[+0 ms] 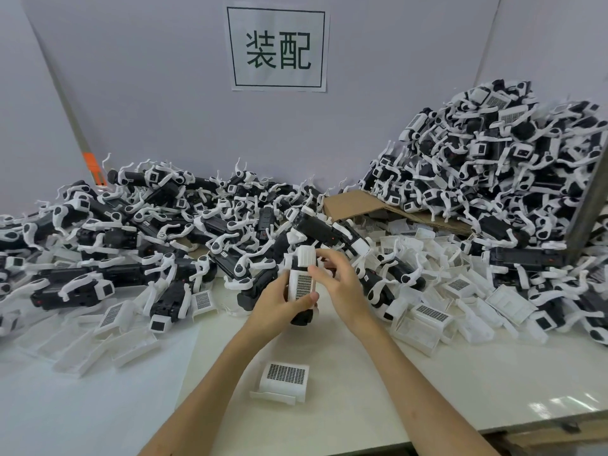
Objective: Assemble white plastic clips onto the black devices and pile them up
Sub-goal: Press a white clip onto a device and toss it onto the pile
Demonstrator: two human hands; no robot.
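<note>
My left hand [279, 302] grips a black device [302, 315] at the table's middle, thumb across a white plastic clip [302, 284] with a dark grid that sits on it. A second white clip [307, 256] stands just above. My right hand [339, 284] is beside it on the right; its fingers touch the clip's top edge. One loose white clip [284, 378] lies on the table nearer me.
A heap of black devices with white arms [131, 232] fills the left and back. A taller pile [510, 166] rises at the right over cardboard [362, 205]. Loose white clips [434, 291] spread at the right and at the left front [98, 343]. The table edge [526, 422] runs at lower right.
</note>
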